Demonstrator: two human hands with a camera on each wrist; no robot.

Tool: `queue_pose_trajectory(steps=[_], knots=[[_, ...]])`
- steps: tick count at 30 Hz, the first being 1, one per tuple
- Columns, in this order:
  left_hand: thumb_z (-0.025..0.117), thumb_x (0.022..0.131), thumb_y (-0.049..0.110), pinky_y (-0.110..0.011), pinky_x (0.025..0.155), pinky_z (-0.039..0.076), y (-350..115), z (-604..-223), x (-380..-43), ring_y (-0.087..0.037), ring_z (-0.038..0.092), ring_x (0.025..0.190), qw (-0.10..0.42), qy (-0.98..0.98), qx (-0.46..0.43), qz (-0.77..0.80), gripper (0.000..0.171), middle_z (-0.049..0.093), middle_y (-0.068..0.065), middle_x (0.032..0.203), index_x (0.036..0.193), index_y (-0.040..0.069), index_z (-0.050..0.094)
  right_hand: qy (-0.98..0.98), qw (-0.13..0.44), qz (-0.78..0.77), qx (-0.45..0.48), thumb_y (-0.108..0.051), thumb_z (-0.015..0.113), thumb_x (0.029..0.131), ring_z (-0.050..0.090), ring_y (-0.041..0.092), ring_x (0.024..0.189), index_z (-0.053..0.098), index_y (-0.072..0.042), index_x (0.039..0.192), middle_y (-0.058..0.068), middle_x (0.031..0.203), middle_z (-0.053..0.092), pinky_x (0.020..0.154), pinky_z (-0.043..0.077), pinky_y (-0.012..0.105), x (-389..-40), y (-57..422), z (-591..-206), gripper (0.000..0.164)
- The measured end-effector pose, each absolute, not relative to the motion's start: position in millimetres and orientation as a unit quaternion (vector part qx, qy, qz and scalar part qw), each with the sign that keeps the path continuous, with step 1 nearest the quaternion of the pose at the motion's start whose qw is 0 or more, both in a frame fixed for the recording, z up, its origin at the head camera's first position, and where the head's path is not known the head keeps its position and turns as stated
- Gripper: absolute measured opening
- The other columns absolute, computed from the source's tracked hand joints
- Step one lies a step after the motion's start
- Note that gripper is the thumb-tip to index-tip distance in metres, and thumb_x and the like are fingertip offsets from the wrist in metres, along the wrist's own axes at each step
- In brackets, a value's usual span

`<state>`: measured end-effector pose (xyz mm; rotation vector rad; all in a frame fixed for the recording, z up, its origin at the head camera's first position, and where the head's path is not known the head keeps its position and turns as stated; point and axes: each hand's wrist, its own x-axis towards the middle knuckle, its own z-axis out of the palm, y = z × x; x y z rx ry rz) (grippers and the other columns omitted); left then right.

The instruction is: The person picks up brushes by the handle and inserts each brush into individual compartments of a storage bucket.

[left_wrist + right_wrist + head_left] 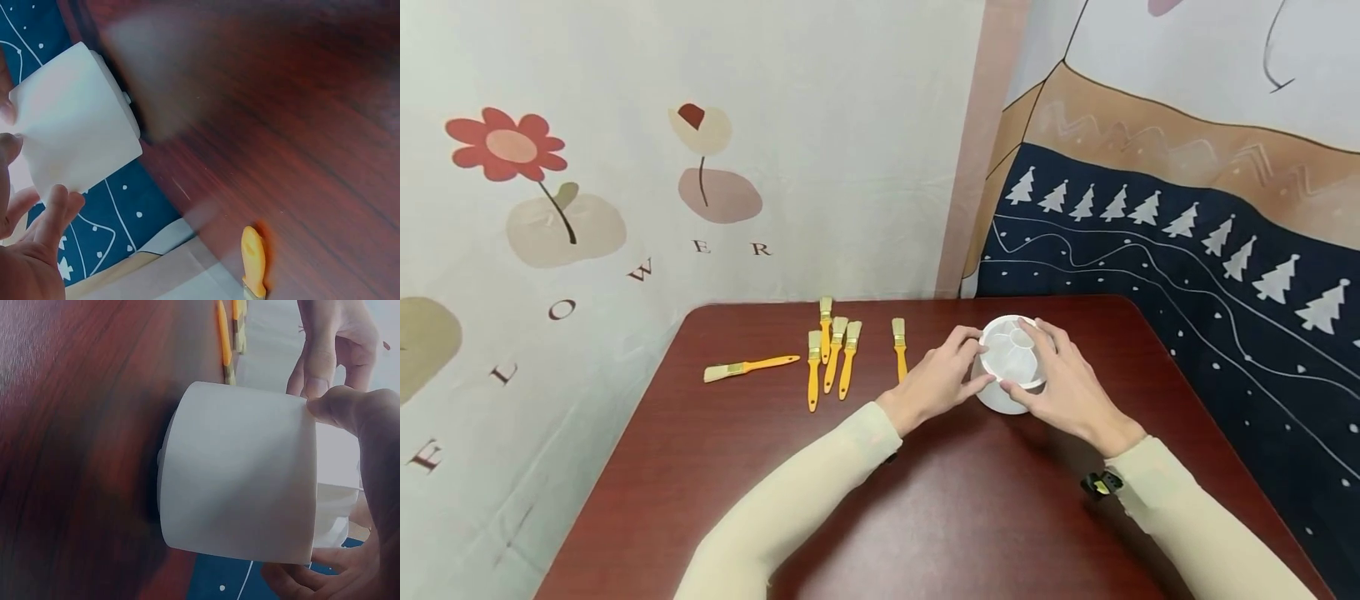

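A white round pen holder [1002,400] with divided compartments stands on the right half of the table. My left hand [936,379] grips its rim from the left, thumb at the near side and fingers at the far side. From the right, my right hand [1063,383] holds the same rim, with its fingers reaching across the top. In the right wrist view a paler inner piece [337,456] rises above the outer wall, and both thumbs meet at the rim. The left wrist view shows the smooth white side wall [78,125] with fingers around its upper edge.
Several paintbrushes with yellow handles lie on the dark red table [925,517]: a loose group [814,367] left of centre, a single brush [752,365] farther left, and another brush [898,333] beside my left hand. Printed cloths [850,150] hang behind the table and along its right side.
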<state>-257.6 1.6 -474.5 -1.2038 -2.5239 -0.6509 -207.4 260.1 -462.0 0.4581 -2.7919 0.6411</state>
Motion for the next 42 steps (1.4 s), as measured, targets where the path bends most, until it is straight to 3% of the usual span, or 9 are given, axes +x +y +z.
queue_pose_trajectory(steps=[6,42], knots=[[0.086,0.109,0.034,-0.013,0.08,0.063,-9,-475,-252,-0.011,0.073,0.088,0.124,-0.872,-0.414,-0.232,0.049,0.06,-0.016,0.157,0.141,0.001,0.069,-0.953,0.118,0.229,0.161,-0.043,0.093,0.097,0.055,0.052,0.151,0.036,-0.009,0.181,0.031,0.18,0.041,0.11,0.062,0.077,-203,253,-465,0.107],[0.092,0.104,0.03,-0.025,0.076,0.069,-70,-473,-230,-0.015,0.076,0.087,0.182,-0.87,-0.401,-0.223,0.045,0.063,-0.017,0.145,0.131,0.001,0.07,-0.939,0.09,0.255,0.213,-0.052,0.096,0.094,0.062,0.042,0.147,0.031,-0.006,0.183,0.022,0.179,0.045,0.116,0.064,0.065,-211,206,-460,0.12]])
